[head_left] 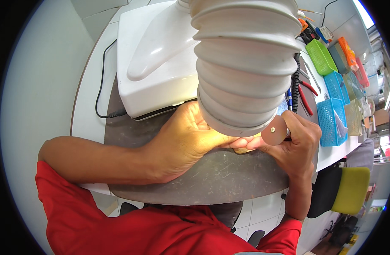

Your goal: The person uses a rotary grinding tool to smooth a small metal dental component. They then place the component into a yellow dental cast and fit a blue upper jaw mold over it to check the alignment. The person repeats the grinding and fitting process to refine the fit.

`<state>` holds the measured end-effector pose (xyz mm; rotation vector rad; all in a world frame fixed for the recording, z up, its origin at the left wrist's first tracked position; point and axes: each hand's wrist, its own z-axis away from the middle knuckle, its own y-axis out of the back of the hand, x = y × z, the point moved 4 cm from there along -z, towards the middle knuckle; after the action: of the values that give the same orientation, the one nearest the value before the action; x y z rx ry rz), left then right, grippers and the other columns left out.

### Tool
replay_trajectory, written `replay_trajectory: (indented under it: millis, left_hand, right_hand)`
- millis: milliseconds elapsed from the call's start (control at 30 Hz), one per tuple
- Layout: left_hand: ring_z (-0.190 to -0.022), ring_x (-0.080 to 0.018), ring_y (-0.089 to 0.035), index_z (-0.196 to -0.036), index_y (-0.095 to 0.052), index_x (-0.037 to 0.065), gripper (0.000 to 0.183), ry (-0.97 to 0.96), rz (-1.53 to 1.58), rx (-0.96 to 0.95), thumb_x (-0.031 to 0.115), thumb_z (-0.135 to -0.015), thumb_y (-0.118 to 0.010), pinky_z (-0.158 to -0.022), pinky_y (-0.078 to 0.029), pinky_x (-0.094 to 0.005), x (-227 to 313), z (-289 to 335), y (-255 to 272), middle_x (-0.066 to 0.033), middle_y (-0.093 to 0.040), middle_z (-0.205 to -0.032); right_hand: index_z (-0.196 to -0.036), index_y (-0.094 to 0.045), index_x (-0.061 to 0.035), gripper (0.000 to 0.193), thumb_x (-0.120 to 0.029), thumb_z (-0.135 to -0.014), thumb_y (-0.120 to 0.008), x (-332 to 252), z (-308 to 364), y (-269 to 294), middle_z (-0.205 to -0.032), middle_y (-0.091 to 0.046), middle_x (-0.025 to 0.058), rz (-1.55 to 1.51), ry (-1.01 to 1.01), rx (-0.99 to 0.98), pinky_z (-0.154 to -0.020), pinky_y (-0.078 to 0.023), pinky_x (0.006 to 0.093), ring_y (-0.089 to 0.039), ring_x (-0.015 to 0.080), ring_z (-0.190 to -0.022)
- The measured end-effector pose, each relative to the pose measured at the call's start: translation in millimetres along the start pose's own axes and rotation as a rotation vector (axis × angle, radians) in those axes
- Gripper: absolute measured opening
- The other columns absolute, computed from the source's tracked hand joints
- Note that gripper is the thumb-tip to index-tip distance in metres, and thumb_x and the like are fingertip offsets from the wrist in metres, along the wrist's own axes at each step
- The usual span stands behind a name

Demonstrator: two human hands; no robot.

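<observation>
Currently, disc-tipped tool (287, 133) gripped in right hand (299, 137), brown disc (269, 135) just outside curled fingers; left hand (187, 142) hold unclear.

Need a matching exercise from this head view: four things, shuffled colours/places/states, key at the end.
1. Disc tool
2. Ribbed hose
3. Pliers
4. Chair

A. Yellow-green back, lower right of the picture
B. White, partly hiding the left hand
C. Held in the right hand
D. Red handles, spread apart

Pairs: 1-C, 2-B, 3-D, 4-A
</observation>
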<state>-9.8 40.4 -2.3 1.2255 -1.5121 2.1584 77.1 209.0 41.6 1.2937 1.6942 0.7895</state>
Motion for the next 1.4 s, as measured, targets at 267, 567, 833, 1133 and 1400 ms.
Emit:
replay_trajectory:
  millis: [267, 567, 833, 1133, 1400]
  left_hand:
    - [-0.089, -0.0084, -0.058, -0.104, -0.063, -0.001, 0.014, -0.023, -0.066, -0.04, 0.002, -0.09, -0.067, -0.079, -0.047, -0.0257, 3.1, -2.1, -3.1, -0.003, -0.066, -0.095]
    - [-0.096, -0.0146, -0.066, -0.108, -0.063, -0.005, 0.018, -0.012, -0.054, -0.032, 0.001, -0.092, -0.066, -0.088, -0.053, -0.0275, 0.7, -1.3, 1.3, -0.0101, -0.07, -0.101]
    - [-0.095, -0.0153, -0.067, -0.107, -0.064, -0.006, 0.018, 0.01, -0.034, -0.019, 0.002, -0.091, -0.067, -0.089, -0.054, -0.0277, 1.4, -0.8, 1.3, -0.0116, -0.07, -0.1]
    - [-0.094, -0.0148, -0.068, -0.109, -0.063, -0.006, 0.021, 0.017, -0.036, -0.016, 0.003, -0.091, -0.069, -0.088, -0.055, -0.0275, 0.6, -1.7, 2.1, -0.0114, -0.071, -0.1]
    - [-0.094, -0.0145, -0.068, -0.11, -0.063, -0.006, 0.022, 0.022, -0.017, -0.012, 0.003, -0.091, -0.069, -0.088, -0.056, -0.0266, 0.7, -1.5, 1.4, -0.0115, -0.071, -0.1]
  right_hand:
    - [-0.065, -0.056, -0.0032, 0.054, -0.042, -0.058, -0.092, 0.5, -0.6, 0.5, -0.056, -0.049, 0.0027, 0.009, 0.021, -0.017, -0.046, -0.035, 0.0284, -0.046, 0.0141, -0.048]
    - [-0.061, -0.048, -0.0067, 0.057, -0.043, -0.056, -0.093, 2.2, 0.4, -3.1, -0.051, -0.046, 0.0034, 0.009, 0.052, 0.023, -0.042, -0.031, 0.0307, -0.043, 0.0158, -0.043]
    - [-0.059, -0.045, -0.0082, 0.06, -0.046, -0.056, -0.092, 1.7, 0.1, -5.8, -0.05, -0.044, 0.0037, 0.014, 0.07, 0.035, -0.04, -0.03, 0.0324, -0.042, 0.0172, -0.042]
    - [-0.064, -0.055, -0.0043, 0.05, -0.04, -0.063, -0.091, 1.8, 0.3, -4.2, -0.054, -0.046, 0.003, 0.046, 0.055, -0.028, -0.045, -0.034, 0.0296, -0.045, 0.0152, -0.045]
    - [-0.066, -0.057, -0.0039, 0.047, -0.036, -0.063, -0.091, 3.7, 1.2, -2.2, -0.055, -0.048, 0.0033, 0.049, 0.06, -0.037, -0.045, -0.035, 0.0292, -0.047, 0.0154, -0.046]
